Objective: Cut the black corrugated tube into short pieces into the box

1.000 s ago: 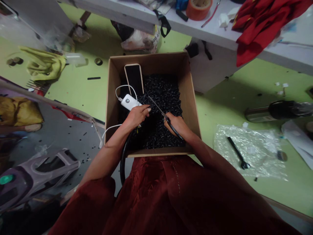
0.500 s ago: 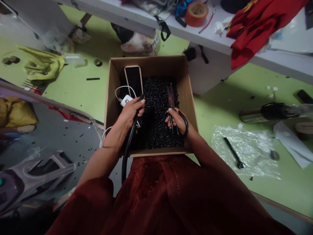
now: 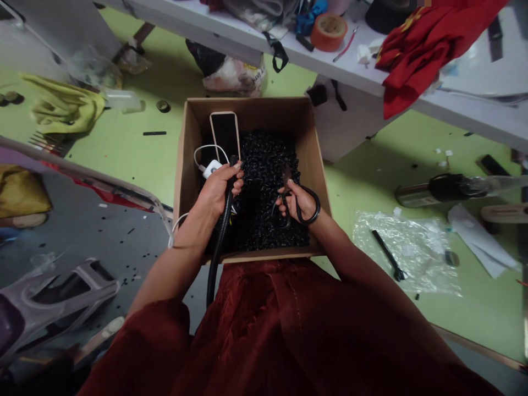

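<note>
A cardboard box (image 3: 322, 176) stands in front of me, holding a heap of small black pieces (image 3: 264, 214). My left hand (image 3: 220, 184) is closed around a black corrugated tube (image 3: 219, 242), whose end pokes up past the thumb. The tube's lower part runs over the box's near edge. In my right hand (image 3: 299, 199) is a pair of dark scissors (image 3: 310, 216), blades pointing away from me over the heap. A gap separates the scissors from the tube. Beside my left hand lie a white charger (image 3: 212, 168) with a cable and a phone (image 3: 225, 132) leaning against the box's far wall.
A white shelf (image 3: 355, 74) with orange tape (image 3: 329, 32) and red cloth (image 3: 406, 66) crosses behind the box. On the right are a steel bottle (image 3: 416, 192) and a clear plastic sheet (image 3: 433, 247). Yellow cloth (image 3: 66, 107) lies left, above a plastic stool (image 3: 61, 294).
The scissors have turned in my right hand, their handle loops opening wider and the blades tipping lower. My left hand has shifted slightly left with the tube, whose end now points more upright.
</note>
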Demonstrator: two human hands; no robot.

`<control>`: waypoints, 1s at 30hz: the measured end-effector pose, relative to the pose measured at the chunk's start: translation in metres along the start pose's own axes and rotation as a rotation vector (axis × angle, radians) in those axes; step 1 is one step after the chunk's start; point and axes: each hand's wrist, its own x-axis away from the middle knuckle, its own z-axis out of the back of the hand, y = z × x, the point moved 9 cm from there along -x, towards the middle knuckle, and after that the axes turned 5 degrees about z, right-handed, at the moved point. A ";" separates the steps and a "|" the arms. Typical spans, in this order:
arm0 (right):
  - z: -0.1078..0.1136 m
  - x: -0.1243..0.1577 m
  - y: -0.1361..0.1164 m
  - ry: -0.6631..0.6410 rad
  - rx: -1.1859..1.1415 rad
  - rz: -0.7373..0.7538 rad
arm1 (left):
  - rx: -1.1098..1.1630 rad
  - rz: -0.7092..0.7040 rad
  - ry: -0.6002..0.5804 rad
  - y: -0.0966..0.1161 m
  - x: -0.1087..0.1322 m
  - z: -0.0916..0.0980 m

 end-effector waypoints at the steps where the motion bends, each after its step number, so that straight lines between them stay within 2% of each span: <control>1: -0.001 0.000 0.001 -0.002 0.006 -0.005 | 0.006 0.004 -0.005 0.000 0.000 0.000; 12: -0.005 -0.011 0.010 -0.027 0.010 -0.037 | -0.015 0.030 -0.061 -0.006 0.001 -0.009; 21: -0.006 -0.016 0.010 -0.001 -0.002 -0.072 | -0.013 0.036 -0.044 -0.007 0.001 -0.009; 30: -0.006 -0.018 0.007 -0.019 -0.040 -0.028 | -0.025 0.057 -0.048 -0.012 0.000 -0.010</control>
